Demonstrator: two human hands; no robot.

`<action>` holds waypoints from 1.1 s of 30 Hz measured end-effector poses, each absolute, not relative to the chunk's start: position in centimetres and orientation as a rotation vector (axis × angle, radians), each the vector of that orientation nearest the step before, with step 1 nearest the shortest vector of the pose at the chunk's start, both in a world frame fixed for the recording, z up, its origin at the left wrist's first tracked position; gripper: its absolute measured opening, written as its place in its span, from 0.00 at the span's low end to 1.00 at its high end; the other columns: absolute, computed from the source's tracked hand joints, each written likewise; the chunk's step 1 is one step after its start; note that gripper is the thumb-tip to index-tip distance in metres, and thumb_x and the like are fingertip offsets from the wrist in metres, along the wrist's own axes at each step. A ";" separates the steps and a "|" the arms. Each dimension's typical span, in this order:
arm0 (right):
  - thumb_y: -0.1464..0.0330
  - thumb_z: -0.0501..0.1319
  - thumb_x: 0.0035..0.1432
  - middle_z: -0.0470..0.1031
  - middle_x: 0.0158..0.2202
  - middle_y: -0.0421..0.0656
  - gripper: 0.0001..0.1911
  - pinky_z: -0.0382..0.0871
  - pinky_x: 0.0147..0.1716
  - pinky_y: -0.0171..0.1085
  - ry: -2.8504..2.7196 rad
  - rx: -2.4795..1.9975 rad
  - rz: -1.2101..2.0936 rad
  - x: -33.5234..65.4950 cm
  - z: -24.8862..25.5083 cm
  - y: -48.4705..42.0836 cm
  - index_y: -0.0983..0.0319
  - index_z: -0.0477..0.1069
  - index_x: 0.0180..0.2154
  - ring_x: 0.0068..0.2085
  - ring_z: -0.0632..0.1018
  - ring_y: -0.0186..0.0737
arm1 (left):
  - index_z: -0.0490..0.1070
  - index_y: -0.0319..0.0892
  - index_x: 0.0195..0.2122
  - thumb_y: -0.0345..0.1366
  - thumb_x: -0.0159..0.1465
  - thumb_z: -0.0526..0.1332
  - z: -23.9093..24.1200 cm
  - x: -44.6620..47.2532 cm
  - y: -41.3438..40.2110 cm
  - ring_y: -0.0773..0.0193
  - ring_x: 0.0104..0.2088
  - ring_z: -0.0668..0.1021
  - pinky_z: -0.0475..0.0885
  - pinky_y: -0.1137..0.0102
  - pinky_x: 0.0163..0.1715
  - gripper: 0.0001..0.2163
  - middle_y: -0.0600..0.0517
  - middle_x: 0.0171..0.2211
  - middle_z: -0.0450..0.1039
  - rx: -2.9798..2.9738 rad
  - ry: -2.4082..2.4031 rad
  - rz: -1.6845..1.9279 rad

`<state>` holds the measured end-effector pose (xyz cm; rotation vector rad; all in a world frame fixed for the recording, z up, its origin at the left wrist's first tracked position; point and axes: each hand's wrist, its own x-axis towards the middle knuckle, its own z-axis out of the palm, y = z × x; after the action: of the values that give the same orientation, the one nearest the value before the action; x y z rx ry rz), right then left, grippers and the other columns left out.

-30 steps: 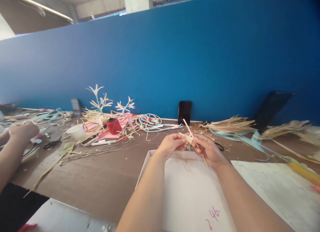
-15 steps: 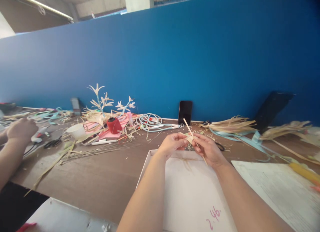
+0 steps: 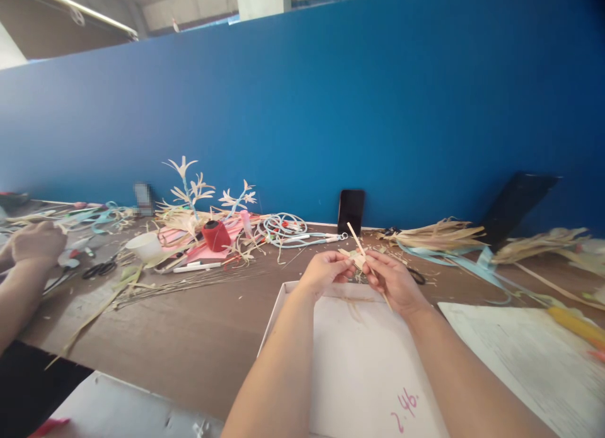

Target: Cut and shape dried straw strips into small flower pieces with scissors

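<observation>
My left hand (image 3: 329, 273) pinches a pale straw-coloured strip (image 3: 357, 259) between thumb and fingers. Closed round the same piece from the other side is my right hand (image 3: 393, 279), which also grips a thin pale stick (image 3: 354, 235). The stick slants, its upper end rising above my fingers and its lower end coming out below my right hand. Both hands are over the far end of a white box lid (image 3: 363, 362) marked with pink handwriting. My fingertips partly hide how strip and stick meet.
A phone (image 3: 351, 211) leans against the blue partition (image 3: 378, 97). Left are straw flowers (image 3: 191, 189), a red thread spool (image 3: 216, 236), a white cup (image 3: 144, 246) and thin wires (image 3: 179, 285). Right lie straw bundles (image 3: 435, 236) and a paper sheet (image 3: 524, 368). A co-worker's hands (image 3: 38, 242) are far left.
My two hands stay nearly in place; the strip between my fingers has turned slightly and shows more of its surface. The co-worker's hands at the left have shifted slightly left.
</observation>
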<state>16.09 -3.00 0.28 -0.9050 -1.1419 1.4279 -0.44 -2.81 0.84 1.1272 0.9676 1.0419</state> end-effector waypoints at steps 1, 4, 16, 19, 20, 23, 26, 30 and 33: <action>0.63 0.64 0.48 0.68 0.25 0.38 0.17 0.47 0.13 0.27 -1.139 -0.908 1.426 16.1 0.3 -3.0 0.63 0.71 0.41 0.18 0.62 0.25 | 0.70 0.36 0.32 0.40 0.52 0.65 0.8 -0.5 -2.8 0.70 0.29 0.74 0.69 0.74 0.30 0.12 0.48 0.31 0.73 1.124 0.975 1.038; 0.63 0.64 0.48 0.68 0.25 0.38 0.17 0.47 0.13 0.27 -1.133 -0.916 1.424 16.0 0.3 -3.0 0.63 0.71 0.40 0.18 0.62 0.25 | 0.70 0.36 0.32 0.39 0.53 0.63 0.9 -0.5 -2.8 0.70 0.29 0.74 0.69 0.75 0.29 0.11 0.48 0.32 0.74 1.121 0.990 1.022; 0.63 0.65 0.48 0.69 0.24 0.38 0.16 0.47 0.12 0.27 -1.129 -0.881 1.429 16.0 0.0 -2.8 0.63 0.72 0.39 0.18 0.62 0.25 | 0.68 0.38 0.39 0.32 0.53 0.62 0.5 0.3 -2.6 0.68 0.31 0.74 0.68 0.73 0.30 0.12 0.49 0.32 0.72 1.329 1.057 1.118; 0.63 0.65 0.48 0.69 0.24 0.38 0.16 0.47 0.12 0.27 -1.126 -0.892 1.426 15.9 0.0 -2.8 0.63 0.71 0.39 0.18 0.62 0.25 | 0.67 0.40 0.37 0.33 0.55 0.60 -0.1 0.9 -2.6 0.68 0.31 0.73 0.67 0.73 0.32 0.08 0.51 0.31 0.72 1.577 1.233 1.225; 0.63 0.65 0.47 0.69 0.24 0.38 0.16 0.47 0.12 0.27 -1.126 -0.895 1.423 15.9 0.0 -2.8 0.63 0.71 0.39 0.18 0.62 0.25 | 0.67 0.42 0.36 0.33 0.55 0.60 -0.2 1.0 -2.7 0.68 0.31 0.73 0.66 0.73 0.33 0.07 0.52 0.31 0.72 1.670 1.305 1.239; 0.63 0.65 0.48 0.69 0.24 0.38 0.16 0.46 0.12 0.27 -1.125 -0.908 1.417 15.8 0.0 -2.9 0.64 0.71 0.39 0.18 0.62 0.25 | 0.66 0.45 0.37 0.34 0.56 0.58 -0.2 1.3 -3.2 0.67 0.30 0.72 0.64 0.73 0.32 0.07 0.54 0.31 0.72 1.906 1.532 1.213; 0.63 0.64 0.48 0.69 0.23 0.38 0.15 0.47 0.12 0.27 -1.133 -0.912 1.414 15.7 -0.1 -2.8 0.64 0.71 0.38 0.18 0.62 0.25 | 0.65 0.46 0.37 0.35 0.57 0.58 0.0 1.5 -3.6 0.66 0.32 0.72 0.63 0.72 0.31 0.06 0.54 0.34 0.71 2.073 1.698 1.172; 0.63 0.64 0.48 0.69 0.23 0.38 0.16 0.47 0.12 0.27 -1.139 -0.909 1.422 15.7 -0.1 -2.8 0.63 0.72 0.39 0.17 0.62 0.25 | 0.64 0.45 0.37 0.35 0.60 0.55 0.3 1.5 -3.8 0.65 0.34 0.71 0.62 0.72 0.31 0.04 0.53 0.37 0.69 2.179 1.786 1.158; 0.62 0.65 0.48 0.69 0.23 0.38 0.16 0.47 0.12 0.27 -1.136 -0.921 1.422 15.7 0.0 -2.8 0.63 0.72 0.39 0.18 0.62 0.25 | 0.63 0.46 0.37 0.35 0.61 0.54 0.3 1.5 -3.9 0.64 0.35 0.71 0.62 0.72 0.31 0.04 0.52 0.37 0.69 2.222 1.817 1.149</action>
<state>15.66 -2.83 -0.05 -0.9214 -1.1363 1.4223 1.46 -3.90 0.31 2.2225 1.8173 1.1490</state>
